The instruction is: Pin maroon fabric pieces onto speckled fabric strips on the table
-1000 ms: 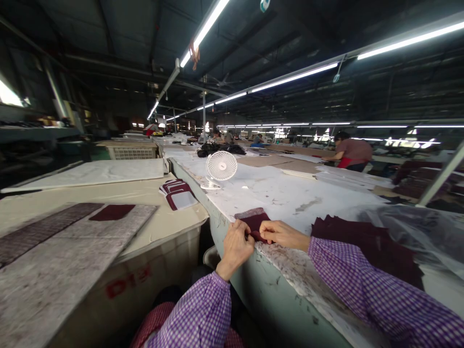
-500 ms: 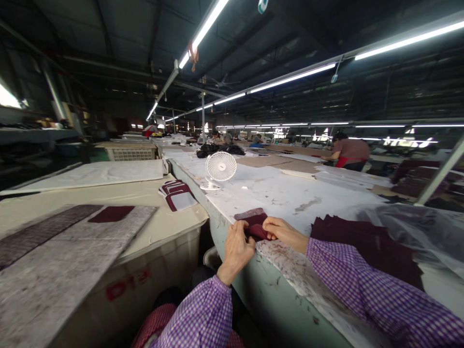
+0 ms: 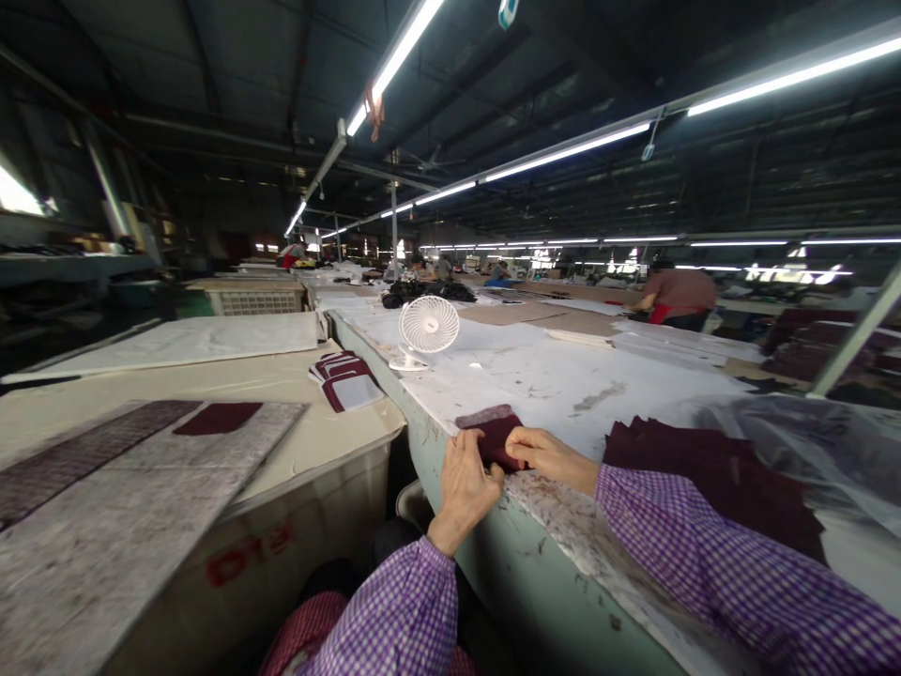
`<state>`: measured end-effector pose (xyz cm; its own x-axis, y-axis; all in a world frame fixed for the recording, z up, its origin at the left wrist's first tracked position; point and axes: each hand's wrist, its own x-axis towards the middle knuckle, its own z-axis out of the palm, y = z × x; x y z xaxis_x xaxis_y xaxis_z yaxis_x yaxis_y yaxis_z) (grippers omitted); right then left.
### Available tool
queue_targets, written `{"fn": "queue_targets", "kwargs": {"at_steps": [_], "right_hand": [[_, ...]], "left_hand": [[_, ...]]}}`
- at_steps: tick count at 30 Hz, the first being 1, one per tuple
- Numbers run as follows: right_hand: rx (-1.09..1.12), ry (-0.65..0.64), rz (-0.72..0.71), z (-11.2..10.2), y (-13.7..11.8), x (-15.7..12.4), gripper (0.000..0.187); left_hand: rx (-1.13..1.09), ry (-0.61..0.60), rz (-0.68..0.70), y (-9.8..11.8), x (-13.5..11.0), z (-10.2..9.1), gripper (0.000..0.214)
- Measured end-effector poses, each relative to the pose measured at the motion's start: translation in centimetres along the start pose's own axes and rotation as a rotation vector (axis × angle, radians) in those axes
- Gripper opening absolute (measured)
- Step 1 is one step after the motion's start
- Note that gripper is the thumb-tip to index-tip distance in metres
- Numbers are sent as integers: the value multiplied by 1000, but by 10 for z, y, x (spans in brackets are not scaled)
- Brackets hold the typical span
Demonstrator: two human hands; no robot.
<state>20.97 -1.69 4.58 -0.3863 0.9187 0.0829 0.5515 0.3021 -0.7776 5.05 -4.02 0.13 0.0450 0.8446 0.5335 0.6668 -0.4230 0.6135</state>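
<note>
A small dark red fabric piece (image 3: 496, 435) lies at the near edge of a long white worktable (image 3: 556, 376). My left hand (image 3: 467, 484) and my right hand (image 3: 547, 456) both pinch its near edge, fingers closed on the cloth. Both arms wear purple checked sleeves. A pile of dark red fabric pieces (image 3: 710, 474) lies on the table just right of my right forearm.
A white desk fan (image 3: 426, 329) stands farther along the table. To the left, a lower beige table (image 3: 211, 376) holds a stack of red-edged pieces (image 3: 346, 377) and a grey board (image 3: 127, 488). A person in a red top (image 3: 676, 293) works at the far right. Clear plastic (image 3: 809, 441) lies at right.
Both hands have kept their pinch on the dark red piece, shifting slightly as they work its near edge. The view has tilted a little.
</note>
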Motion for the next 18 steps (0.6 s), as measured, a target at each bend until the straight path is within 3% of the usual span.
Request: {"fn": "queue_targets", "kwargs": {"at_steps": [4, 8, 12, 16, 18], "right_hand": [[179, 257, 112, 6, 2, 1, 14], [286, 327, 193, 4, 4, 3, 17], [247, 398, 188, -2, 4, 3, 18], [48, 446, 21, -2, -1, 4, 16], [109, 517, -16, -6, -2, 9, 12]], "left_hand": [[9, 59, 49, 1, -5, 3, 51], [116, 137, 143, 6, -8, -5, 46], [251, 8, 352, 7, -5, -15, 9], [326, -92, 324, 1, 11, -15, 22], [356, -159, 282, -2, 20, -14, 22]]}}
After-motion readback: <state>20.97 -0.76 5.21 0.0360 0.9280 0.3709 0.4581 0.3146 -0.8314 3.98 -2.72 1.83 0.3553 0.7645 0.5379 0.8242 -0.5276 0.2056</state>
